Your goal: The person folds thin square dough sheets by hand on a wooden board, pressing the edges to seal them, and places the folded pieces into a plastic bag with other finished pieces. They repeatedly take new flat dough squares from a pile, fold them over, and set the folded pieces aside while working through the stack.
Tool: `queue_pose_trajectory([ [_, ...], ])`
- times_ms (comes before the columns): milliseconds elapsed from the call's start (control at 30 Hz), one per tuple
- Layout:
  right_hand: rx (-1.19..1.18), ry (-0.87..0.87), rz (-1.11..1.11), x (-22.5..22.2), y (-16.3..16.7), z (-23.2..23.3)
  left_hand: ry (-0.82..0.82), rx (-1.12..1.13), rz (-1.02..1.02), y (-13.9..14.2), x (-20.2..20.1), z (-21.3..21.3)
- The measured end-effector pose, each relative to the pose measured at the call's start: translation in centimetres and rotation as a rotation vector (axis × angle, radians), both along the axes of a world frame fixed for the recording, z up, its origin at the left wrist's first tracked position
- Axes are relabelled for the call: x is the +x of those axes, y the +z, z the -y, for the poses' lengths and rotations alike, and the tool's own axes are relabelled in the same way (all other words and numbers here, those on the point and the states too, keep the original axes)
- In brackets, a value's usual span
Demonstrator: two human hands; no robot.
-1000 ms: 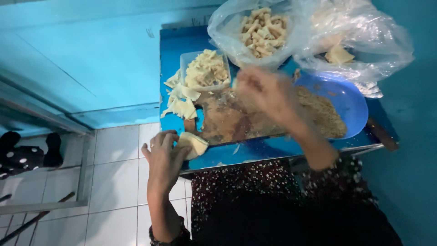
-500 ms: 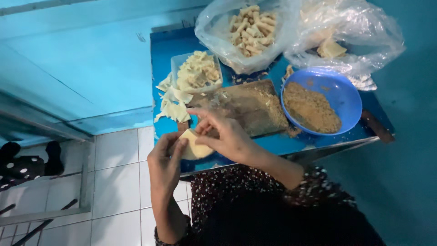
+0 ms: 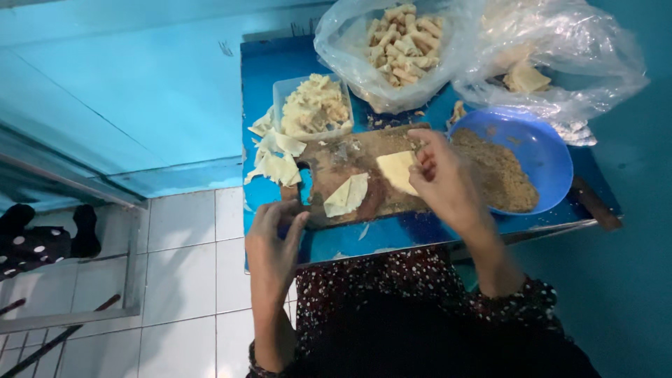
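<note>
Right hand (image 3: 448,183) pinches a pale wrapper square (image 3: 396,171) flat on the cutting board (image 3: 350,161) mid-table, w/ blue bowl of crumbs (image 3: 539,150) just beside for reach; left hand (image 3: 271,241), fingers loosely spread, steadies the board at the table's near edge. Clear bags (image 3: 560,49) along far edge, tub (image 3: 313,105) at far-left corner

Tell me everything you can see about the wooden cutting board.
The wooden cutting board is brown, worn and stained, dusted with crumbs. It lies flat on the blue table, between the clear tub and the blue bowl. Two pale dough sheets lie on it; the right hand touches one. The left hand is at its near-left corner.
</note>
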State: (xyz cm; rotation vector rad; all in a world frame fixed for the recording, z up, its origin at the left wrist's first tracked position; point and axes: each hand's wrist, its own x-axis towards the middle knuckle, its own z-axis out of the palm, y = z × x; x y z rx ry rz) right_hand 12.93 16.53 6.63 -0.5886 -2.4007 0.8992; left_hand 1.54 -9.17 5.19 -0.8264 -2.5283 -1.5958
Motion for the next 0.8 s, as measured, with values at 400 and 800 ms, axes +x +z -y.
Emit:
queue_pose_trajectory([
  [400,-0.987,0.422,-0.379,-0.4,0.5,2.0,-0.095,-0.174,-0.382,-2.0,-0.6,-3.4],
  [800,-1.41,0.589,-0.33,-0.4,-1.4,4.7,-0.083,0.459,-0.013,-2.2,2.0,-0.6],
])
